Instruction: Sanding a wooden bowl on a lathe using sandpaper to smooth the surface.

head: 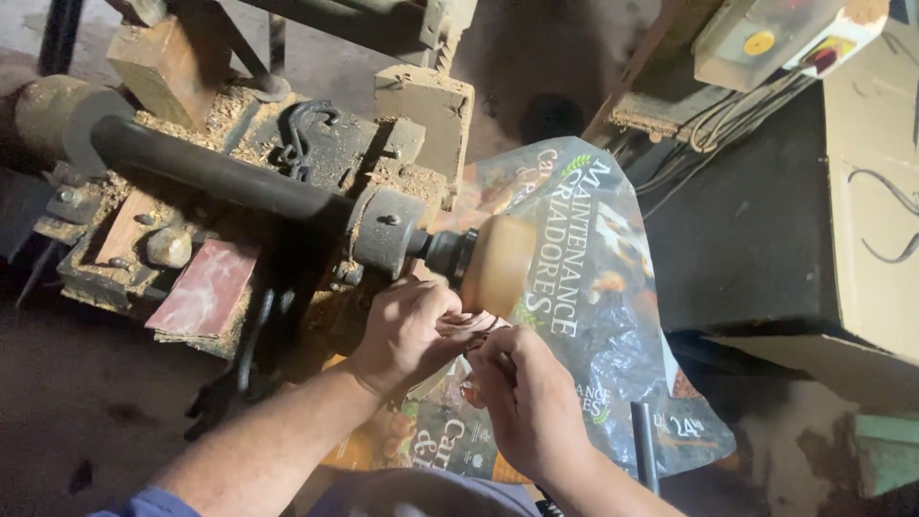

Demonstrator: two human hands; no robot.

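At frame centre, my left hand (410, 330) and right hand (526, 397) pinch a small brownish workpiece (471, 324) together, fingers clenched on it, just below the tan buffing wheel (495, 265) on the lathe-like spindle (383, 230).

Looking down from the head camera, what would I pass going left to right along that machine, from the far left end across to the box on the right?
Dark round shaft → metal collar → tan buffing wheel → printed plastic bag → cardboard box. Below the wheel, the left hand comes before the right hand.
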